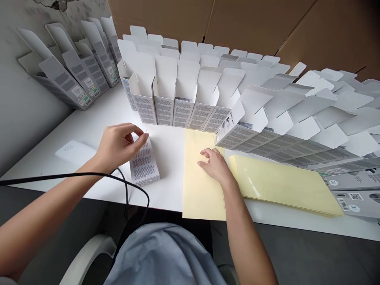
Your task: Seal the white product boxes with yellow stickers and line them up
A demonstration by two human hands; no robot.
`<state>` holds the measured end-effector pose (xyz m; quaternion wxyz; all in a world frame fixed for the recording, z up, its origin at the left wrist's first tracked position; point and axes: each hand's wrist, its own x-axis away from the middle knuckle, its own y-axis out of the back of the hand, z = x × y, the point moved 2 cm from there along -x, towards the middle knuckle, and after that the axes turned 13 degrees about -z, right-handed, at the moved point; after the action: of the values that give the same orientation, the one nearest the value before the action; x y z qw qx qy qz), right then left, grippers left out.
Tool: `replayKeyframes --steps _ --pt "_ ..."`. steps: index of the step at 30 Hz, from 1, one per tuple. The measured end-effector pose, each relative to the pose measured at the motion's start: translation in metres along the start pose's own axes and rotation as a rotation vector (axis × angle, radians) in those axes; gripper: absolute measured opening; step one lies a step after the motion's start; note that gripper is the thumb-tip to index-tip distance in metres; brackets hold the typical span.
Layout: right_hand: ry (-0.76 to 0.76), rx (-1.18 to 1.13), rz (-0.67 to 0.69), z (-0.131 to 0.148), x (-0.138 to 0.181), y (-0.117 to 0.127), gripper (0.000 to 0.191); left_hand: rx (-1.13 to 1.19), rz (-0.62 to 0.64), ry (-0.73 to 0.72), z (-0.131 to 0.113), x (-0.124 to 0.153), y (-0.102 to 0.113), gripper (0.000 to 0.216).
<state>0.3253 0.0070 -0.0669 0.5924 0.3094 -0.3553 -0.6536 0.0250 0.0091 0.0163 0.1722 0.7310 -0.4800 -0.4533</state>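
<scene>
Flat printed carton (pixel 144 164) on white table (pixel 168 174), near left hand's side of yellow sheet, long axis pointing away from person, slightly tilted. Left hand (pixel 118 146) curled, pinching carton's far end. Right hand (pixel 214 165) half open, fingertips (pixel 204 153) resting on yellow sheet (pixel 202 186). Second yellow sheet (pixel 282 184) just beside. Upright open-flapped cartons (pixel 166 111) in rows behind; cardboard wall (pixel 255 23) beyond.

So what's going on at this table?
A person is seated at a white table, working with bare hands. The left hand grips the top end of a printed white carton lying on the table. The right hand rests on a pale yellow sheet, with another yellow sheet beside it. Rows of opened cartons stand along the back with their flaps up, and more cartons lean by the wall.
</scene>
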Motion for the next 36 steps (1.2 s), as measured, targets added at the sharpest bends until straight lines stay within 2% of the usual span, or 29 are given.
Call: replayKeyframes --steps 3,7,17,23,28,36 --pt "0.021 -0.002 0.012 0.000 0.001 -0.001 0.020 0.089 -0.025 0.006 -0.006 0.002 0.006 0.042" --pt "0.038 -0.017 0.016 -0.001 -0.001 -0.002 0.011 0.169 0.039 0.019 -0.007 0.006 0.002 0.042" --pt "0.001 -0.023 0.061 0.002 0.001 0.001 0.023 0.213 0.074 0.033 -0.005 0.011 -0.008 0.038" --pt "0.044 0.001 0.062 0.003 0.001 0.000 0.009 0.233 0.070 0.045 -0.006 0.013 -0.010 0.040" --pt "0.041 0.006 0.040 0.004 0.004 0.000 0.017 0.250 0.065 0.026 -0.006 0.013 -0.010 0.040" --pt "0.058 -0.014 0.052 0.000 0.002 -0.003 0.009 0.297 0.047 -0.029 -0.004 0.015 -0.009 0.037"
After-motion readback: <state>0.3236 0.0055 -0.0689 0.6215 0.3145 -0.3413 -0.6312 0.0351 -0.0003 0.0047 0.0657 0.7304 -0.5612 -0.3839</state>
